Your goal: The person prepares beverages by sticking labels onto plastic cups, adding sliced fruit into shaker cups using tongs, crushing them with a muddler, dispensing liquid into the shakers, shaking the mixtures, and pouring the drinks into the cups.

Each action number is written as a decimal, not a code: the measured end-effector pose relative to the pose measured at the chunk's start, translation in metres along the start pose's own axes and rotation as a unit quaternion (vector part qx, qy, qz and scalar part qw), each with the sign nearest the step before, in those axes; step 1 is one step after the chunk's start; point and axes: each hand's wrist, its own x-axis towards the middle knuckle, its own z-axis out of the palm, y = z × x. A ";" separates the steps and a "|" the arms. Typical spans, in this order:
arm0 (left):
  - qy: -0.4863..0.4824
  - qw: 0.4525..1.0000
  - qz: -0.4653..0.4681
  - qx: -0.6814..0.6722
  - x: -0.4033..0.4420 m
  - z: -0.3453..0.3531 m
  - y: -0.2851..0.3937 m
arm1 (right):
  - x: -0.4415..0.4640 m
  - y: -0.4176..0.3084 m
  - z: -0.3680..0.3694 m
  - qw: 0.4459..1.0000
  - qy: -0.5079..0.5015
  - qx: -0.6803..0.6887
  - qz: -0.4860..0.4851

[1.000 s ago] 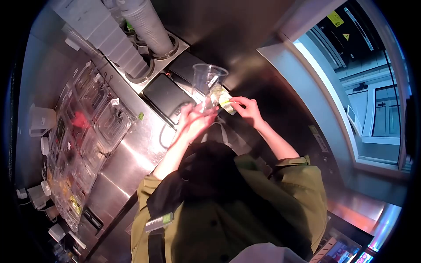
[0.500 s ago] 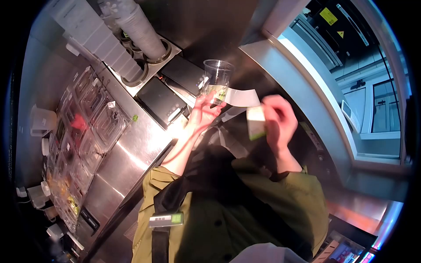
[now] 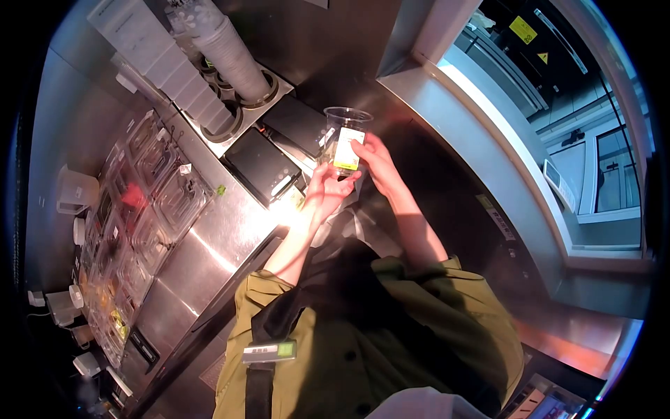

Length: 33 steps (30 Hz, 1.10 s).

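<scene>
A clear plastic cup (image 3: 351, 115) is held upright in front of me, its base gripped by the curled fingers of my left hand (image 3: 328, 190). Against the cup's side lies a white label with a green lower edge (image 3: 345, 155). My right hand (image 3: 377, 162) has its thumb on the label's right part, with the other fingers bent round the cup's far side and partly hidden. Just left of the cup, two black flat-topped devices (image 3: 259, 166) sit on the counter.
Tall stacks of cups (image 3: 234, 63) stand in round holders at the upper left. Lidded clear containers (image 3: 171, 192) line the left side of the steel counter (image 3: 209, 244). On the right runs a metal ledge (image 3: 433, 108) below a window opening.
My right hand has moved left and up, bringing the label from beside the cup onto its side. My left hand still holds the cup, now slightly lower in view.
</scene>
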 end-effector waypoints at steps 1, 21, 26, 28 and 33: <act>0.001 1.000 -0.011 -0.017 -0.002 0.001 0.000 | -0.002 -0.002 -0.003 0.999 -0.023 0.025 0.020; 0.151 0.971 -0.012 0.185 0.009 -0.076 -0.063 | 0.038 0.065 0.056 0.785 0.066 -0.499 -0.361; 0.179 0.960 -0.065 0.206 0.003 -0.044 -0.051 | 0.040 0.075 -0.067 0.991 -0.022 -0.113 0.071; 0.143 0.928 -0.126 0.320 -0.012 -0.042 -0.036 | 0.044 0.069 -0.070 0.986 -0.063 -0.152 0.038; -0.026 0.777 -0.207 0.594 -0.135 0.086 0.171 | 0.060 0.039 -0.042 0.906 -0.160 -0.388 -0.057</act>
